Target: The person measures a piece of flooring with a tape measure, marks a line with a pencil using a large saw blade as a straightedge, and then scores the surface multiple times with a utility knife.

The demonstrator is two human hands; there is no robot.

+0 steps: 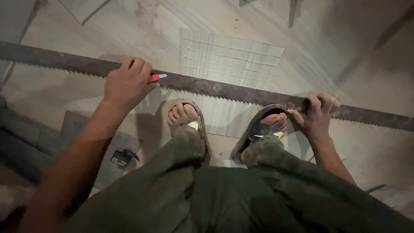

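The left hand [127, 82] pinches a red marker [157, 77] against a long rusty straightedge [224, 90], and the right hand [317, 114] is clamped around the same bar. It lies across a pale tile [230, 60] on the floor, just beyond the sandalled feet [185, 116]. This looks like marking a line; both hands must hold the bar steady.

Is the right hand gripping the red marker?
No, the right hand grips only the rusty toothed bar; the red marker sits in the left hand.

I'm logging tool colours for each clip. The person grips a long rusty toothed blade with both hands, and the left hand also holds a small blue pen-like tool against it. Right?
Not quite: the small tool in the left hand is red, not blue, as the head view shows. The rest stands: both the left and the right hand grip the long rusty toothed blade.
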